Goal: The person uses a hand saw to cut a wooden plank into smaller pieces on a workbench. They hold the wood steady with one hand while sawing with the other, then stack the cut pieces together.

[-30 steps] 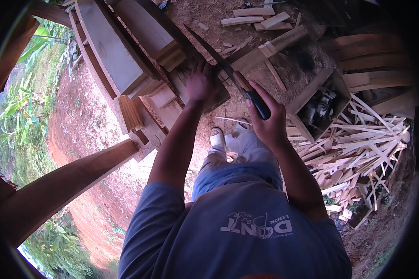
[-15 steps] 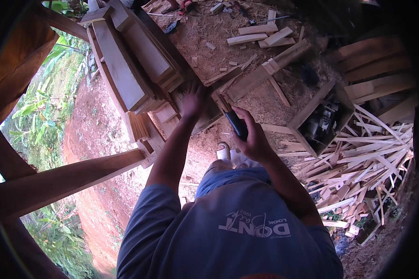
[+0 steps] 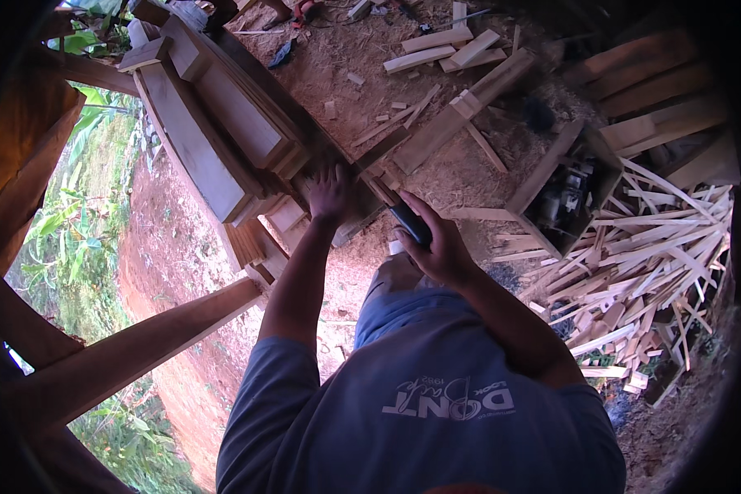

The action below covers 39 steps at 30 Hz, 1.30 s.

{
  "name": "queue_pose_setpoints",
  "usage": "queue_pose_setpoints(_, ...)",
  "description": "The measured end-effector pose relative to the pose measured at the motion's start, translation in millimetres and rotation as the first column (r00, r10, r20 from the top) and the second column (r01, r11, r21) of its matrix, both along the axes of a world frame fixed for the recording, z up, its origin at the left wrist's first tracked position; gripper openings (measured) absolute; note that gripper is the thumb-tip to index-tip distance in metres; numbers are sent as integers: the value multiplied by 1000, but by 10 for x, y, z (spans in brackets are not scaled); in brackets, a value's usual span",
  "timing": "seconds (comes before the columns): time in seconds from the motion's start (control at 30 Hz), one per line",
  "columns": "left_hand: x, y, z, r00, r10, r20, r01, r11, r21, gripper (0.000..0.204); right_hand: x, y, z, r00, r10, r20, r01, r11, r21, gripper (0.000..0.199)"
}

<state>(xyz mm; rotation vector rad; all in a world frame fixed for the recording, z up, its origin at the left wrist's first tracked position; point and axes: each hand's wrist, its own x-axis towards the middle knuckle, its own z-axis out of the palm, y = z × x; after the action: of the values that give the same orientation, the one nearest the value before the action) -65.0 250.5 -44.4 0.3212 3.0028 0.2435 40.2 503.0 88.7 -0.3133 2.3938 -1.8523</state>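
My left hand (image 3: 329, 194) lies with its fingers stretched out on a dark plank (image 3: 358, 216) at the end of a stack of boards. Just right of it, my right hand (image 3: 445, 249) is closed round a thick black handle (image 3: 412, 224). A narrow brownish piece (image 3: 380, 191) shows at the handle's upper end, close to the plank; I cannot make out the kind of tool. Stacked boards (image 3: 237, 123) run from beside my left hand toward the upper left.
A wooden box (image 3: 553, 193) with a metal machine inside stands to the right. Beyond it lies a heap of thin offcuts (image 3: 634, 272). Short wood pieces (image 3: 453, 53) lie on the shavings-strewn ground ahead. A thick wooden beam (image 3: 140, 354) crosses at the left.
The view has shifted a little, moving the stack and box up and left. My left hand stays on the plank, and my right hand keeps hold of the black handle.
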Motion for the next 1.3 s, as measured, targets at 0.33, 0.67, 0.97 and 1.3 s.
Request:
queue_pose_setpoints(0.33,-75,-26,-105,998,-16,-53,18,999,41,62,-26,-309,85,990,-135,-35,136,990,23,51)
queue_pose_setpoints(0.67,-131,4,-63,999,18,29,-19,999,49,65,375,-122,417,993,-87,79,76,989,129,48)
queue_pose_setpoints(0.97,-138,43,129,997,8,73,-11,999,42,57,508,-14,727,987,-144,67,132,980,150,45)
queue_pose_setpoints(1.3,-112,-41,-12,995,-74,-68,76,997,25,56,-84,-287,391,991,-133,27,130,987,98,43)
